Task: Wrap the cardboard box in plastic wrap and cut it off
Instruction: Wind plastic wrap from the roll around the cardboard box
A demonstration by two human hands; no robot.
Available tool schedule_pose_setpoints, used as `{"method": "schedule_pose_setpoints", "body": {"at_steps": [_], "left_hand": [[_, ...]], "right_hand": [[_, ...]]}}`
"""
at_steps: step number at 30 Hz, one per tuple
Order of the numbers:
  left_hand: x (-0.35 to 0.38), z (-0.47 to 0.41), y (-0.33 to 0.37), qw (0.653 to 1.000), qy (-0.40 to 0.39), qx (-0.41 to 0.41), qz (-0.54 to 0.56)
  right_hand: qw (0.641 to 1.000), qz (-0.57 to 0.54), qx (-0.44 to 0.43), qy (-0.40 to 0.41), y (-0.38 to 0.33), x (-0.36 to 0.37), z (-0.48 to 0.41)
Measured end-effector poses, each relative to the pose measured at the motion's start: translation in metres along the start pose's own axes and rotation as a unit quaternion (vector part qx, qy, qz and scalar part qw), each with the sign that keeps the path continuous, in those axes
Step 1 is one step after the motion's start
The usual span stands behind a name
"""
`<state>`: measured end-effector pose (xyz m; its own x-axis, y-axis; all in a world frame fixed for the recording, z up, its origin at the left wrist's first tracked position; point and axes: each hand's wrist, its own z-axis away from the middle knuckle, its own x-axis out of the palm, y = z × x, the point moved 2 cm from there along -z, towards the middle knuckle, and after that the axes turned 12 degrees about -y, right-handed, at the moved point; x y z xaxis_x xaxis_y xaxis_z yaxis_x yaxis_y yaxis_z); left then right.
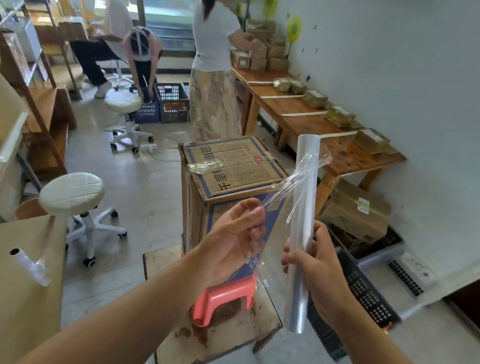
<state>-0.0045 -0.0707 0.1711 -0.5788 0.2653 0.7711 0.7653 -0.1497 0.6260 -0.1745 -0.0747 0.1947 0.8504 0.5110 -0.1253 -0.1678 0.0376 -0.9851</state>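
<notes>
A tall cardboard box (228, 168) with blue print stands upright on a red plastic stool (226, 296), which sits on a worn low table (183, 338). My right hand (316, 274) grips a long roll of plastic wrap (303, 207), held nearly upright to the right of the box. My left hand (234, 238) pinches the loose end of the clear film (259, 238) pulled off the roll, in front of the box's near face. A scrap of film clings to the box top.
Another wrap roll (30, 266) lies on a cardboard surface at the left. White stools (72, 194) stand left of the box. Black crates (367, 291) and boxes sit at the right under a wooden table (339, 151). Three people work at the back.
</notes>
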Motion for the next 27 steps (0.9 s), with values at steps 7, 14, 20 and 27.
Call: {"method": "schedule_pose_setpoints", "body": {"at_steps": [7, 14, 20, 27], "left_hand": [[0.004, 0.008, 0.024, 0.920, 0.086, 0.078, -0.375], [-0.011, 0.028, 0.055, 0.907, 0.069, 0.130, -0.395], [-0.030, 0.033, 0.082, 0.802, 0.206, 0.169, -0.535], [-0.021, 0.049, 0.095, 0.895, 0.179, 0.151, -0.380]], "right_hand": [[1.000, 0.008, -0.013, -0.019, -0.004, 0.033, -0.013], [0.998, -0.027, -0.039, -0.027, -0.013, 0.078, -0.026], [1.000, 0.001, -0.019, -0.013, -0.009, 0.101, -0.037], [0.999, 0.052, -0.006, -0.010, -0.007, 0.131, -0.045]]}}
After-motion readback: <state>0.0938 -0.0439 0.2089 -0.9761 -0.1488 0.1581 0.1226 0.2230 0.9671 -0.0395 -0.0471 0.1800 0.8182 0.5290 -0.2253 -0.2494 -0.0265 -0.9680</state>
